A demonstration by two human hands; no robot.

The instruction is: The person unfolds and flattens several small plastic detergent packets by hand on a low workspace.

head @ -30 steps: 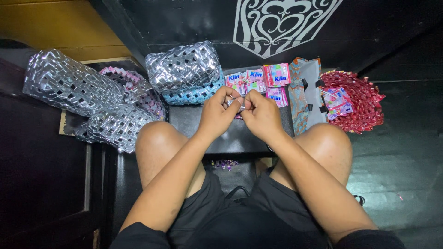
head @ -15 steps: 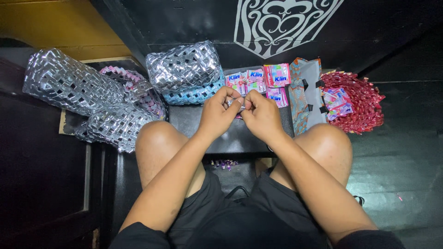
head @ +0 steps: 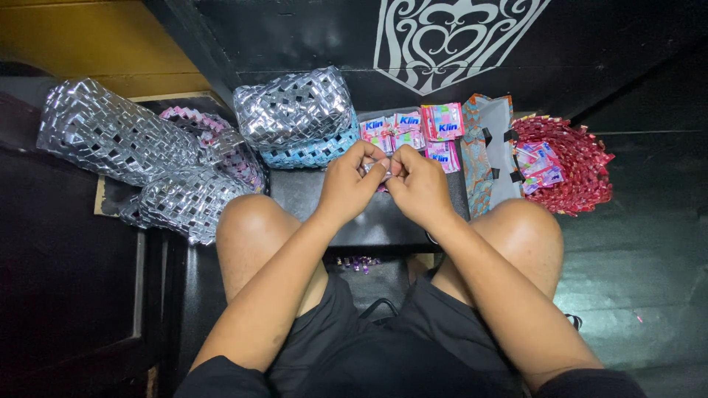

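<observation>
The left hand [head: 352, 184] and right hand [head: 419, 188] meet fingertip to fingertip above a small dark worktop [head: 310, 199], both pinched closed on a small folded silvery strip [head: 377, 169] held between them (too small to tell more). Just beyond the hands lie pink and blue sachets [head: 420, 133], with a silver woven basket [head: 295, 110] beyond and to the left hand's side. Farther left sit more silver woven pieces [head: 118, 133], and to the right of the right hand a patterned strip [head: 490, 147] lies beside a red woven basket [head: 575, 169] holding more wrappers.
</observation>
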